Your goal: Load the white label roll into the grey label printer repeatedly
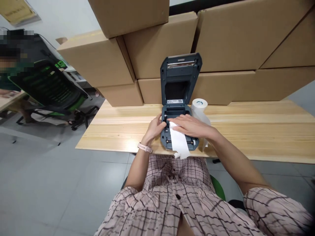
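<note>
- Cardboard boxes (228, 42) are stacked along the back of the wooden table (256, 131).
- The dark label printer (182, 105) stands on the table near its front edge, lid raised.
- The right hand (189, 125) reaches over the printer's open bay, its fingers nearly closed around a white paper roll (171, 124): fingers over the top and far side, thumb on the near side. The roll's left end shows just past the fingertips.
- The left hand (155, 127) clasps the printer's left side, thumb over the rim, close to that end; some fingers are hidden.
- Another paper roll (199, 104) stands on the table, just right of the printer.
- A paper strip (180, 144) runs from the held roll over the printer's front.
</note>
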`<act>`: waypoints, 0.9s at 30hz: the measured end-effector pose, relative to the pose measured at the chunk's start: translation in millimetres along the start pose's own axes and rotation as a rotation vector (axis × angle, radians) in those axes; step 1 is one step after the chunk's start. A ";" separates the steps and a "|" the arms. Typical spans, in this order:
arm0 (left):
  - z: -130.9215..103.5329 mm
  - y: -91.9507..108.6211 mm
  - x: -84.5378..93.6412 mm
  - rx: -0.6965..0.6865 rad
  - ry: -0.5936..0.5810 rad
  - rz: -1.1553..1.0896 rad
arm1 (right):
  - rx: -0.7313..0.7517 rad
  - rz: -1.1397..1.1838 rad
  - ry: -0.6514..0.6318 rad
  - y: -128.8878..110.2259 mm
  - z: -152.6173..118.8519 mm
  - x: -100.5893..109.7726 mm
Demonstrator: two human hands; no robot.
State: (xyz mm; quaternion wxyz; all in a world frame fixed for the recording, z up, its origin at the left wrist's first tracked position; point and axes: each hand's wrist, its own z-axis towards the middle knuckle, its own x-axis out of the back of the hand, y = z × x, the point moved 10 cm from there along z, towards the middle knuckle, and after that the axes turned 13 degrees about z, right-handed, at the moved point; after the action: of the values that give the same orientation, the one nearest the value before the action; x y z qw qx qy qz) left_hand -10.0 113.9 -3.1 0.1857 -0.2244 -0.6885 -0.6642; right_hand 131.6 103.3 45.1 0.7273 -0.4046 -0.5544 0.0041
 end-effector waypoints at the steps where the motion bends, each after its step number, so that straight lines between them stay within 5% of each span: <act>1: 0.3 -0.6 0.1 0.004 0.001 -0.004 | 0.010 0.000 0.018 -1.3 -2.4 0.9; 6: 1.5 -0.4 -0.1 -0.001 0.011 -0.021 | 0.066 0.003 0.199 -22.7 -21.3 9.5; 15: -4.7 7.2 7.2 0.017 0.081 0.165 | 0.040 -0.004 0.374 -49.3 -67.1 -18.5; 27: -10.7 18.2 14.3 0.054 0.155 0.317 | 0.077 -0.139 0.483 -57.7 -73.2 -25.0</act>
State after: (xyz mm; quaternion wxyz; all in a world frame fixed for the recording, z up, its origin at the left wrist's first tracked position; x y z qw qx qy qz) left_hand -12.2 104.4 20.5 0.3465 -0.2734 -0.6456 -0.6231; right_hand 155.7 10.4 55.0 0.8520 -0.3268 -0.3905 -0.1218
